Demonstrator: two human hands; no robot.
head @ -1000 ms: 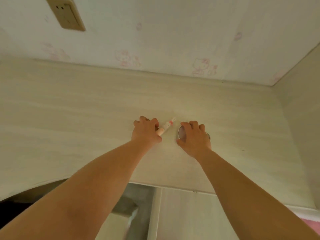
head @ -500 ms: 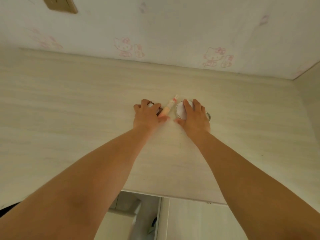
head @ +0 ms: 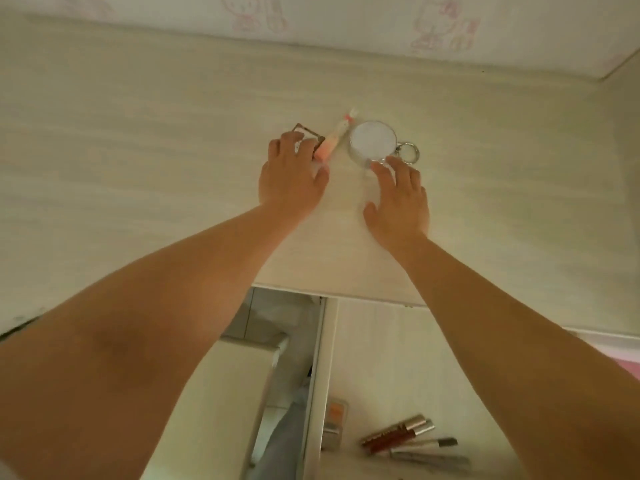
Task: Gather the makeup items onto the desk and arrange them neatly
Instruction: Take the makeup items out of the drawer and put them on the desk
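Where the pale wooden bench [head: 138, 140] meets the wall, three makeup items lie in a short row. On the left is a small square compact with a brown frame [head: 306, 135], in the middle a pink tube [head: 330, 143] that lies slanted with its thin white tip toward the wall, and on the right a round white compact [head: 373, 140] with a metal key ring [head: 408, 153] at its right side. The tube lies between the two compacts, just beside both.

The left hand [head: 291, 174] lies palm down with its fingers [head: 289, 143] lightly bent over the near edge of the square compact; they touch it, and they do not close around it. The right hand [head: 398, 199] lies flat on the bench, fingers [head: 394, 168] straight and a little spread, holding nothing; the fingertips reach the near rim of the round compact.

Below the front edge of the bench, a lower white surface [head: 381, 358] carries more items: a small palette with an orange pan [head: 336, 415], two dark red lip gloss tubes [head: 398, 433] and two thin brushes or pencils [head: 426, 450], which are blurred. The wall [head: 346, 15] shows faint pink cartoon prints.
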